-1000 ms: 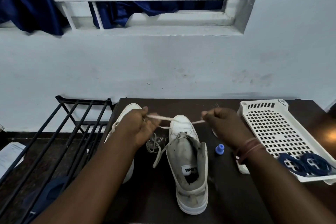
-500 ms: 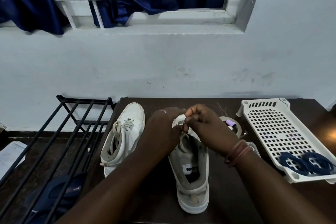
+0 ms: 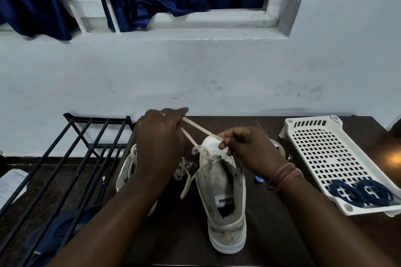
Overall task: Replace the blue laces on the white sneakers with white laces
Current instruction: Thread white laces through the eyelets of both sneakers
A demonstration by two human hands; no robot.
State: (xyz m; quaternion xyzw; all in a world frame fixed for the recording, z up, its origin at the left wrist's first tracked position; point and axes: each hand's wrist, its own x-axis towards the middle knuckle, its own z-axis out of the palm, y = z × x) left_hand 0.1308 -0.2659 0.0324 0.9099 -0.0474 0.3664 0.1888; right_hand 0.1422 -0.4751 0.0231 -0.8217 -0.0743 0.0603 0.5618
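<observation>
I see my left hand raised above the table, fingers curled round two strands of the white lace, which run taut down to the front eyelets of the right sneaker. My right hand pinches the lace just over that sneaker's toe. A loose end of lace hangs down the sneaker's left side onto the table. The left sneaker stands beside it, mostly hidden behind my left forearm, with a white lace already in it.

On the right of the table sits a white perforated tray; inside it, at the near end, lie the blue laces in two coiled bundles. The rest of the tray holds nothing I can see. A small blue cap lies on the table between sneaker and tray, just by my right wrist.
</observation>
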